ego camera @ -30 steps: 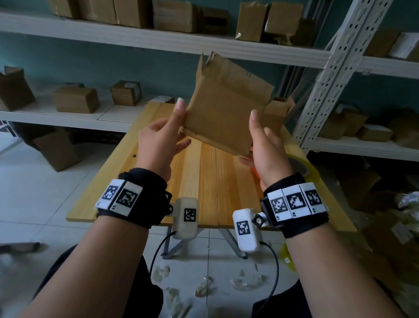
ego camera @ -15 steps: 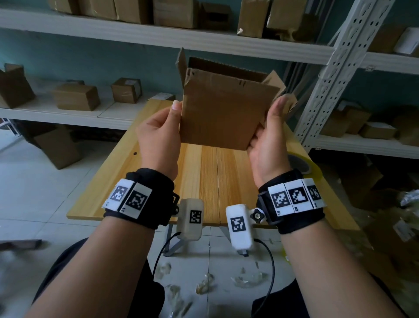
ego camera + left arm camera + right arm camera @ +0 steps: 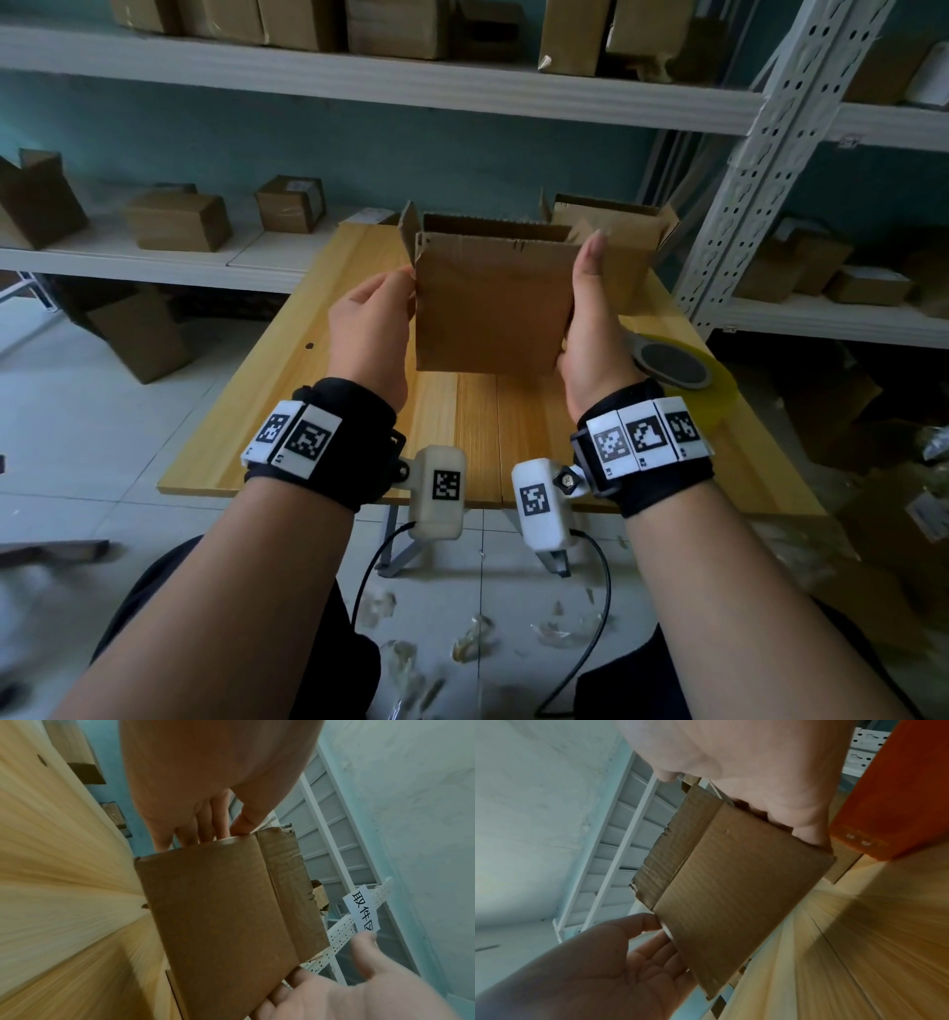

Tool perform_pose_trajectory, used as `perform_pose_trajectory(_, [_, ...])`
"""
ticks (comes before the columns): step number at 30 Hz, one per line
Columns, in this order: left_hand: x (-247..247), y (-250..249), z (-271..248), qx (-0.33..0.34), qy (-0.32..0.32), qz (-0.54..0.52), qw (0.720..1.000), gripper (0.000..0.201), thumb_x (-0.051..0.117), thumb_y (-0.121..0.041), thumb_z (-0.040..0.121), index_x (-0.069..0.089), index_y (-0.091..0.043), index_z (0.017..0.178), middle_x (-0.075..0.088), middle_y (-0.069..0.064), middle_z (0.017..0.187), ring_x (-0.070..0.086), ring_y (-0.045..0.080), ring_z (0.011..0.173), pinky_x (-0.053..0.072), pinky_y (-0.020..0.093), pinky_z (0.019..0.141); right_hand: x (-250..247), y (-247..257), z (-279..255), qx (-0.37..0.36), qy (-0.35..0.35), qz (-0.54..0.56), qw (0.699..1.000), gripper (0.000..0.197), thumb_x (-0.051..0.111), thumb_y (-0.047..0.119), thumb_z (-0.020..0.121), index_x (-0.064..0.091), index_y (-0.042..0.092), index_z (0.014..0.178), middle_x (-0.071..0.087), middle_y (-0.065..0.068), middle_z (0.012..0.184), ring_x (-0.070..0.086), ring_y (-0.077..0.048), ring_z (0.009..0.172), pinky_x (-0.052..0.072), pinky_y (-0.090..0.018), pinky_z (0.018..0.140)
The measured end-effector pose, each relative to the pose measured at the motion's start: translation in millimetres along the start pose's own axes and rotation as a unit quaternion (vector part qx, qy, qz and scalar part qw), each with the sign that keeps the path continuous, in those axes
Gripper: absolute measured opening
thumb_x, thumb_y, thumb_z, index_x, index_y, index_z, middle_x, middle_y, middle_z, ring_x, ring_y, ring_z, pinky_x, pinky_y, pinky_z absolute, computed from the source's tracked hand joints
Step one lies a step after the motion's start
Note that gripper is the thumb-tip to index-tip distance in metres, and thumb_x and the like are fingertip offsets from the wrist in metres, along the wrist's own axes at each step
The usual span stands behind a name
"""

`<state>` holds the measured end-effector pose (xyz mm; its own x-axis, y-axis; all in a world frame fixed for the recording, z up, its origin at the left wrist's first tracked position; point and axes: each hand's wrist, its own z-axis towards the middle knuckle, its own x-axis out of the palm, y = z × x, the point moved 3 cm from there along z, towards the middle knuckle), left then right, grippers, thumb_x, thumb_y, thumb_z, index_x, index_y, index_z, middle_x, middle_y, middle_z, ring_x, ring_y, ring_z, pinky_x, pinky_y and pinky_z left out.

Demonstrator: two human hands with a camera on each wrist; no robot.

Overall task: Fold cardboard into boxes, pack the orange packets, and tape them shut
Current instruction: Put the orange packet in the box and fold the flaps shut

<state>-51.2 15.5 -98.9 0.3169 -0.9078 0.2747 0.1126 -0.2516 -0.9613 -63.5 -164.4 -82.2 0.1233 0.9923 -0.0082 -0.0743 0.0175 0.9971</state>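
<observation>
I hold a brown cardboard box [image 3: 493, 308] upright in the air above the wooden table [image 3: 318, 411], its top flaps standing open. My left hand [image 3: 398, 295] grips its left edge, thumb in front and fingers behind. Along the right edge my right hand [image 3: 585, 303] holds it, thumb straight up the near face. In the left wrist view the left hand [image 3: 226, 829] pinches the box [image 3: 218, 912] at its corner. The right wrist view shows the right hand [image 3: 777, 815] wrapped round the edge of the box [image 3: 731, 882], with an orange packet [image 3: 885, 791] on the table beside it.
A roll of yellowish tape [image 3: 672, 367] lies on the table by my right wrist. Another open cardboard box [image 3: 621, 231] stands at the table's far right. White metal shelves [image 3: 359, 72] with several cardboard boxes surround the table. Scraps litter the floor [image 3: 472, 637].
The cardboard was tilted and nearly flat; it now hangs upright, opened into a box shape and lower over the table. Both hands have shifted to its left and right edges.
</observation>
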Motion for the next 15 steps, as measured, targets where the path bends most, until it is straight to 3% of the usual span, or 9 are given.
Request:
perform_pose_trajectory(2, [-1,4,2,-0.023,-0.008,0.0,1.0,0.024,0.058,-0.016,0.102,0.073,-0.021,0.084,0.064,-0.009,0.074,0.056,0.008,0.073,0.047,0.027,0.074,0,-2,-1,0.007,-0.01,-0.031,0.999,0.128,0.023,0.113,0.049,0.026,0.05,0.16,0.032,0.003,0.17,0.034,-0.026,0.155,0.027,-0.057,0.123])
perform_pose_trajectory(4, [-4,8,5,-0.039,-0.029,0.008,0.999,0.019,0.059,-0.012,0.101,0.077,-0.015,0.099,0.067,-0.005,0.084,0.057,0.01,0.078,0.047,0.025,0.072,0,-4,-2,0.015,-0.016,-0.072,0.997,0.119,0.018,0.105,0.062,0.028,0.042,0.162,0.04,-0.001,0.164,0.043,-0.026,0.146,0.036,-0.04,0.106])
perform_pose_trajectory(6, [-6,12,8,-0.056,-0.053,0.028,0.997,0.022,0.059,-0.008,0.1,0.077,-0.012,0.111,0.07,0.001,0.094,0.059,0.013,0.082,0.049,0.026,0.072,-2,-10,-1,0.03,-0.018,-0.088,0.995,0.104,0.02,0.093,0.078,0.034,0.031,0.16,0.051,0.005,0.148,0.048,-0.009,0.129,0.036,-0.031,0.087])
perform_pose_trajectory(7, [-7,14,9,-0.061,-0.062,0.032,0.996,0.022,0.059,-0.007,0.1,0.077,-0.014,0.111,0.071,0.003,0.097,0.06,0.014,0.083,0.05,0.026,0.073,-3,-12,-1,0.035,-0.023,-0.089,0.995,0.095,0.023,0.087,0.088,0.036,0.026,0.158,0.028,0.014,0.147,0.049,-0.003,0.122,0.036,-0.026,0.083])
perform_pose_trajectory(8, [-7,15,10,-0.066,-0.066,0.033,0.995,0.02,0.06,-0.007,0.1,0.076,-0.015,0.108,0.072,0.004,0.098,0.061,0.015,0.084,0.051,0.027,0.074,-4,-15,0,0.037,-0.029,-0.093,0.995,0.086,0.027,0.082,0.094,0.038,0.022,0.156,0.037,0.015,0.098,0.051,0.0,0.113,0.033,-0.022,0.079])
perform_pose_trajectory(9, [-6,15,10,-0.069,-0.068,0.035,0.995,0.019,0.06,-0.007,0.1,0.075,-0.017,0.105,0.072,0.005,0.099,0.062,0.016,0.085,0.051,0.028,0.075,-4,-16,1,0.035,-0.036,-0.102,0.993,0.081,0.028,0.079,0.097,0.039,0.021,0.154,0.052,0.019,0.108,0.05,0.003,0.1,0.034,-0.019,0.075])
perform_pose_trajectory(11, [-4,13,10,-0.076,-0.064,0.041,0.994,0.018,0.06,-0.007,0.1,0.074,-0.019,0.102,0.073,0.004,0.1,0.062,0.016,0.087,0.051,0.028,0.077,-5,-16,2,0.034,-0.039,-0.109,0.993,0.082,0.029,0.079,0.097,0.04,0.021,0.153,0.047,0.019,0.099,0.043,0.006,0.086,0.032,-0.019,0.072])
perform_pose_trajectory(13, [-3,9,9,-0.077,-0.063,0.049,0.994,0.02,0.059,-0.006,0.101,0.073,-0.02,0.103,0.071,0.0,0.1,0.061,0.012,0.088,0.049,0.024,0.078,-6,-15,3,0.035,-0.035,-0.1,0.994,0.087,0.029,0.081,0.096,0.036,0.021,0.158,0.054,0.013,0.121,0.049,0.001,0.098,0.034,-0.024,0.088])
perform_pose_trajectory(15, [-5,7,8,-0.074,-0.076,0.053,0.993,0.028,0.054,-0.002,0.102,0.073,-0.022,0.107,0.067,-0.003,0.105,0.057,0.006,0.091,0.042,0.02,0.072,-8,-11,1,0.033,-0.045,-0.1,0.993,0.09,0.031,0.082,0.096,0.032,0.02,0.161,0.048,0.003,0.153,0.048,-0.012,0.126,0.032,-0.033,0.099])
